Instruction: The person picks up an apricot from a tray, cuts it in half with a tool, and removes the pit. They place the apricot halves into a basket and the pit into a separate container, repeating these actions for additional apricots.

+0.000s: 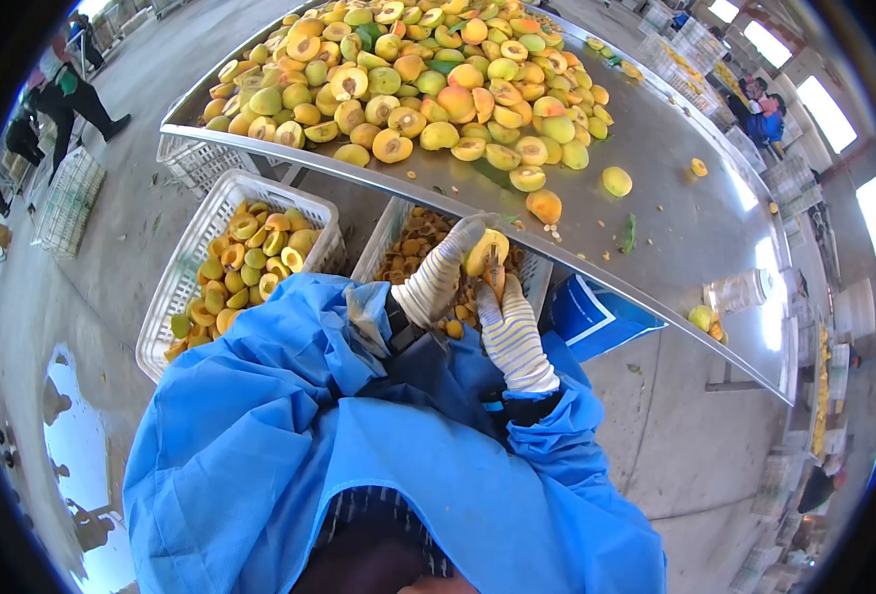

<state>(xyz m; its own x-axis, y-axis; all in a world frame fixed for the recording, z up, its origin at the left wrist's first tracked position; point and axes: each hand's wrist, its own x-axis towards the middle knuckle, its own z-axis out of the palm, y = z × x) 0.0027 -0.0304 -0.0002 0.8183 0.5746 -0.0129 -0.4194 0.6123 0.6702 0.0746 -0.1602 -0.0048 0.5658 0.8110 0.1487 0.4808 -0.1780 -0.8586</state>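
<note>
My left hand (436, 277), in a striped knit glove with greyed fingertips, holds a yellow peach half (484, 251) with its cut face toward my right hand. In my right hand (515, 337), also in a striped glove, is a small brown-handled pitting tool (497, 274). Its tip is at the middle of the cut face, and the fingers are wrapped round the handle. Both hands are just off the near edge of the steel table (646, 238). Below them a white crate (370, 246) holds brown peach pits (413, 243), partly hidden by my hands.
A large heap of halved peaches (408, 89) covers the table's far left. Left of me stands a white crate (165, 287) of peach halves. A blue container (596, 317) sits under the table edge. A clear plastic cup (737, 291) lies at the right. Other people work farther off.
</note>
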